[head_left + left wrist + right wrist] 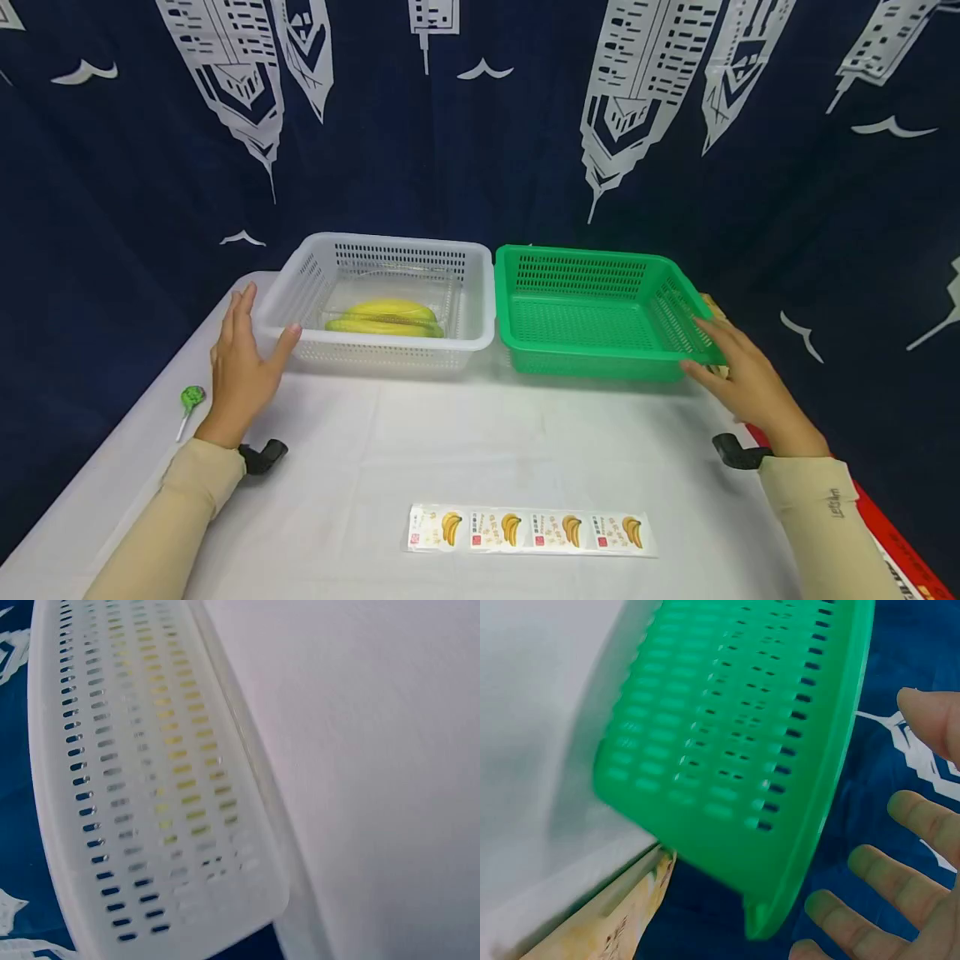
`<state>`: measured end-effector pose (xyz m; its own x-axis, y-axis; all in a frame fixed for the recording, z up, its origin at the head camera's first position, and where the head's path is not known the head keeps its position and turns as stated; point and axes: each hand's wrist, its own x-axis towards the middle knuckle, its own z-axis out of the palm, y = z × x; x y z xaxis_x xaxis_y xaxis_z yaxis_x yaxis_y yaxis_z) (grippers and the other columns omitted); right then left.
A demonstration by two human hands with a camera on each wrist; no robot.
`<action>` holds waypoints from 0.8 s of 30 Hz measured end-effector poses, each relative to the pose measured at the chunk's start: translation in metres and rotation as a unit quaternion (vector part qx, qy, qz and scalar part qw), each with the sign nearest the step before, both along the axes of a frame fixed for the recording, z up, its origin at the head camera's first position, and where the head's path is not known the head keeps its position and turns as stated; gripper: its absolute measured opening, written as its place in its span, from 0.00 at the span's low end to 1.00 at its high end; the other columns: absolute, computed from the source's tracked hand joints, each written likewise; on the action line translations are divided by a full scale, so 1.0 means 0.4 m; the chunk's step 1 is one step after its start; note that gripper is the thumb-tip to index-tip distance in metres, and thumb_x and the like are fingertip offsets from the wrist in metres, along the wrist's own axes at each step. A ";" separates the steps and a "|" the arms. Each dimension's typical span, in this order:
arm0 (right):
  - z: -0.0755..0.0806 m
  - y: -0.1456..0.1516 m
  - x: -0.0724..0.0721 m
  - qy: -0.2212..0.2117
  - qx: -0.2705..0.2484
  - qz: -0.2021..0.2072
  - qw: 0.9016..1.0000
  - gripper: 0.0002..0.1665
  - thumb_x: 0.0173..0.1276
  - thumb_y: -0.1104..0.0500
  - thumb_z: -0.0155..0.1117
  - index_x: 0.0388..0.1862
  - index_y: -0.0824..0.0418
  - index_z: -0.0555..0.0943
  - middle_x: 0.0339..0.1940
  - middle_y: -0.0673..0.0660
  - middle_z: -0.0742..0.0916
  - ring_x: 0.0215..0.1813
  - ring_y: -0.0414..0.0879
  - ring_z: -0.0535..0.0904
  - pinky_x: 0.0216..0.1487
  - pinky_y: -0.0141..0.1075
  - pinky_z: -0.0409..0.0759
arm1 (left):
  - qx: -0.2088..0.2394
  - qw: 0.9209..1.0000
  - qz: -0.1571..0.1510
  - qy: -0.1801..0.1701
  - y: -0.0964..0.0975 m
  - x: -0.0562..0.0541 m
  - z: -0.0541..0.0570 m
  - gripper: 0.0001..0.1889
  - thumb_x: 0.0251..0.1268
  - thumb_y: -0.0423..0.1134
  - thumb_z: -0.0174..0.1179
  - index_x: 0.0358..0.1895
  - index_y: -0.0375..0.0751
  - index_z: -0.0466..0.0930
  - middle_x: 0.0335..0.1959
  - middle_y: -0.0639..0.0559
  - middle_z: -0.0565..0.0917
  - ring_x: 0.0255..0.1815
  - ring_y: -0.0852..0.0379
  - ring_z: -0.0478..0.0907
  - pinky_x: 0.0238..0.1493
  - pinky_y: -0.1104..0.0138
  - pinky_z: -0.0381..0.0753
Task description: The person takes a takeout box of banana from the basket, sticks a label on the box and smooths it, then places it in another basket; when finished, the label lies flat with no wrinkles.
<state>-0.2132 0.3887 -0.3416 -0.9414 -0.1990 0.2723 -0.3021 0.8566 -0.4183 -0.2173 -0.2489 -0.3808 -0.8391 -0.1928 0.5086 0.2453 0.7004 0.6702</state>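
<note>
My left hand [243,367], fingers extended and thumb spread, is beside the left end of the white basket [390,358]; whether it touches the rim I cannot tell. Inside that basket lies a clear plastic box [427,283] with yellow bananas [386,321]. My right hand [746,383] is at the right end of the green basket [592,367] with its fingers spread. In the right wrist view those fingers [900,885] appear apart from the green rim [840,787]. Neither hand grips anything. The left wrist view shows the white basket's slotted side [142,750] but no hand.
A strip of banana-printed labels [528,531] lies on the white tabletop [420,450] near the front. At the left edge is a green lollipop [192,397]. A red package [892,533] lies by the right sleeve, and a yellowish package [622,907] is beside the green basket.
</note>
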 end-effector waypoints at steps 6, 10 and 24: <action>0.030 -0.023 -0.024 -0.018 -0.015 0.017 1.000 0.46 0.83 0.52 0.65 0.89 0.65 0.55 0.85 0.80 0.57 0.78 0.87 0.55 0.64 0.86 0.61 | 0.149 0.988 0.019 -0.022 0.015 -0.031 -0.012 0.50 0.79 0.48 0.63 0.90 0.48 0.39 0.91 0.42 0.41 0.90 0.39 0.39 0.87 0.41 0.38; 0.046 -0.044 -0.045 -0.035 -0.041 0.029 0.998 0.47 0.82 0.53 0.66 0.89 0.63 0.56 0.85 0.78 0.59 0.79 0.85 0.55 0.68 0.84 0.59 | 0.281 0.959 0.026 -0.002 0.029 -0.056 -0.025 0.51 0.76 0.44 0.66 0.90 0.53 0.39 0.90 0.48 0.43 0.90 0.46 0.41 0.88 0.60 0.41; 0.104 -0.105 -0.113 -0.132 -0.137 0.115 0.975 0.44 0.85 0.58 0.61 0.91 0.61 0.52 0.85 0.72 0.64 0.81 0.75 0.63 0.73 0.57 0.75 | 0.470 0.881 -0.034 0.030 0.044 -0.101 -0.078 0.47 0.75 0.28 0.66 0.87 0.55 0.48 0.70 0.47 0.72 0.74 0.47 0.72 0.70 0.71 0.72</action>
<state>-0.2585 0.3468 -0.3000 -0.9247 -0.3675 0.0991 -0.3240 0.6233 -0.7117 -0.2577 -0.2314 -0.4120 -0.8418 -0.5035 0.1946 0.3202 -0.1757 0.9309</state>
